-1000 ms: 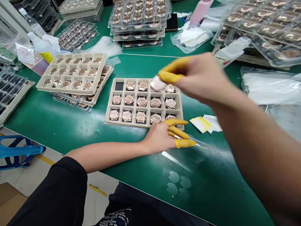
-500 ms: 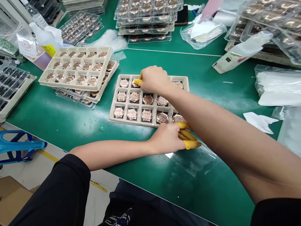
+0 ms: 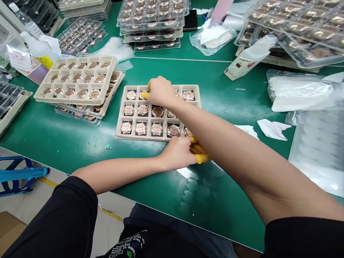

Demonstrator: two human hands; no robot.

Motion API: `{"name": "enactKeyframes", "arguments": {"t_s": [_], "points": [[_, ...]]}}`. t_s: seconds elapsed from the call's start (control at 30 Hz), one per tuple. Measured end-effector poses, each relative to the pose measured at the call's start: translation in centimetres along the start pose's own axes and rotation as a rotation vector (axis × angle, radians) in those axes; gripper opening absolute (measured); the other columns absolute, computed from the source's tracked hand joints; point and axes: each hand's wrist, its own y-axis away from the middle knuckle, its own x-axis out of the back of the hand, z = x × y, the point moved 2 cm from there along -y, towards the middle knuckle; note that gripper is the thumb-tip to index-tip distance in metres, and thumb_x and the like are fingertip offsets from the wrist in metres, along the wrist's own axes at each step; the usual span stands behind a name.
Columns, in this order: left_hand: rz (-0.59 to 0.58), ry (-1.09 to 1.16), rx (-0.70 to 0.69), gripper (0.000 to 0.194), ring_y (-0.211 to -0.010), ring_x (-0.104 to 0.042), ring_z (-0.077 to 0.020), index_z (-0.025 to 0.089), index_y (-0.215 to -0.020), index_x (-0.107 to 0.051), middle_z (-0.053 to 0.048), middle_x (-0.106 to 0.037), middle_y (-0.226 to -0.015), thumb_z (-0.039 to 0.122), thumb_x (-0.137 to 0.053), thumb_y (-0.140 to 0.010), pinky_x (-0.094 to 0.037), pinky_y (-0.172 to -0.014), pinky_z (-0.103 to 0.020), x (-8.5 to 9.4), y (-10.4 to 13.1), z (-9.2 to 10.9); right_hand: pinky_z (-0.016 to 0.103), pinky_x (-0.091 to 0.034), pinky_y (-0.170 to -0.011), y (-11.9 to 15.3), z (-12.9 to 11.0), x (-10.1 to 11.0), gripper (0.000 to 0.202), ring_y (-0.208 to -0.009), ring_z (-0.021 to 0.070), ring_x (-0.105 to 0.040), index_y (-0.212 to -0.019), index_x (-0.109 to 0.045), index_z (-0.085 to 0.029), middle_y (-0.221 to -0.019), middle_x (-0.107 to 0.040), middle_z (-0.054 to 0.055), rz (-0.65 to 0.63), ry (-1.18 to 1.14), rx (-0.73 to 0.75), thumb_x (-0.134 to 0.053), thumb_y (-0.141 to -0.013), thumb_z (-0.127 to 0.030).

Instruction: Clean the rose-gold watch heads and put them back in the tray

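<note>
A cream tray lies on the green table, its compartments holding rose-gold watch cases with printed backs upward. My right hand reaches across to the far row, yellow finger cots on its fingers. Its closed fingertips are at a watch case in the second compartment from the left; what they pinch is hidden. Just below the tray's near edge, my left hand, also in yellow cots, is closed at the edge of a clear plastic sheet with round shapes. My right forearm partly covers those fingers.
Stacked watch trays stand left of the tray, and more piles are behind it. A white bottle, bagged white sheets and a crumpled white paper lie to the right. A blue stool is on the floor.
The whole scene has shifted left in the view as the camera turned. My right hand stays at the same compartment, and my left hand stays by the near edge of the tray.
</note>
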Motion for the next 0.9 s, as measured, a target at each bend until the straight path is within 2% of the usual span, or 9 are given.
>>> {"name": "enactKeyframes", "arguments": {"t_s": [0.1,0.2,0.33,0.43,0.53,0.6,0.67,0.73,0.9], "points": [[0.017,-0.066,0.024,0.019,-0.089,-0.077,-0.0255,0.012,-0.084,-0.070,-0.011,-0.081,-0.091,0.018,-0.082,-0.070,-0.063,-0.075,-0.033,0.1,-0.1,0.0,0.059,-0.052,-0.100,-0.1,-0.9,-0.1,0.028,-0.117,0.0368,-0.061,-0.092,-0.069,-0.007,-0.110,-0.063,0.019,0.027,0.059,-0.124,-0.079,-0.082,-0.031],[0.000,-0.017,0.003,0.016,-0.086,-0.077,-0.0232,0.012,-0.084,-0.070,-0.011,-0.081,-0.090,0.016,-0.079,-0.071,-0.062,-0.074,-0.032,0.2,-0.1,0.0,0.058,-0.051,-0.102,-0.5,-2.3,0.3,0.024,-0.116,0.0358,-0.061,-0.091,-0.068,-0.008,-0.105,-0.064,0.017,-0.012,0.037,-0.166,-0.081,-0.079,-0.024],[-0.040,0.117,0.006,0.023,-0.084,-0.076,-0.0192,0.012,-0.091,-0.071,-0.010,-0.080,-0.091,0.014,-0.080,-0.070,-0.061,-0.076,-0.029,0.0,-0.1,-0.1,0.051,-0.055,-0.096,1.5,-3.6,3.1,0.027,-0.100,0.0282,-0.065,-0.100,-0.065,-0.012,-0.096,-0.068,0.011,0.002,-0.125,-0.226,-0.078,-0.076,-0.011],[-0.034,0.211,0.044,0.035,-0.080,-0.075,-0.0157,0.012,-0.100,-0.073,-0.007,-0.079,-0.087,0.019,-0.087,-0.069,-0.061,-0.078,-0.029,-0.1,-0.1,0.0,0.040,-0.057,-0.083,7.2,-3.5,7.3,0.041,-0.083,0.0201,-0.064,-0.112,-0.062,-0.018,-0.087,-0.067,0.004,0.117,-0.438,-0.256,-0.083,-0.077,-0.020],[0.003,0.250,0.054,0.044,-0.077,-0.073,-0.0140,0.013,-0.105,-0.074,-0.006,-0.078,-0.085,0.030,-0.092,-0.069,-0.061,-0.081,-0.029,-0.1,0.0,0.2,0.030,-0.052,-0.063,16.0,-2.0,11.3,0.049,-0.068,0.0141,-0.058,-0.112,-0.061,-0.024,-0.081,-0.062,0.000,0.193,-0.672,-0.295,-0.090,-0.074,-0.034],[0.011,0.289,0.058,0.055,-0.078,-0.074,-0.0144,0.014,-0.111,-0.074,-0.006,-0.078,-0.087,0.038,-0.095,-0.066,-0.062,-0.082,-0.030,-0.1,0.1,0.3,0.027,-0.048,-0.056,21.7,-0.6,12.7,0.055,-0.061,0.0111,-0.054,-0.109,-0.060,-0.027,-0.076,-0.060,-0.003,0.243,-0.786,-0.371,-0.094,-0.068,-0.039],[-0.008,0.290,0.055,0.070,-0.081,-0.075,-0.0159,0.016,-0.122,-0.072,-0.006,-0.079,-0.090,0.042,-0.097,-0.061,-0.063,-0.083,-0.030,-0.2,0.1,0.2,0.024,-0.045,-0.051,26.1,0.6,13.0,0.058,-0.058,0.0108,-0.054,-0.107,-0.059,-0.029,-0.072,-0.058,-0.005,0.308,-0.865,-0.427,-0.096,-0.064,-0.041],[-0.015,0.264,0.037,0.075,-0.083,-0.077,-0.0173,0.017,-0.126,-0.072,-0.007,-0.080,-0.094,0.043,-0.098,-0.060,-0.064,-0.084,-0.031,-0.2,0.2,0.1,0.023,-0.044,-0.051,28.5,1.4,12.4,0.061,-0.058,0.0103,-0.055,-0.106,-0.059,-0.030,-0.072,-0.057,-0.006,0.301,-0.934,-0.463,-0.099,-0.060,-0.039],[0.008,0.201,-0.046,0.044,-0.088,-0.077,-0.0186,0.015,-0.099,-0.081,-0.009,-0.082,-0.100,0.050,-0.089,-0.073,-0.064,-0.085,-0.030,0.1,0.2,0.1,0.021,-0.049,-0.056,28.7,1.5,10.9,0.069,-0.059,0.0087,-0.057,-0.104,-0.057,-0.029,-0.074,-0.060,-0.007,0.202,-1.028,-0.463,-0.102,-0.052,-0.031]]}}
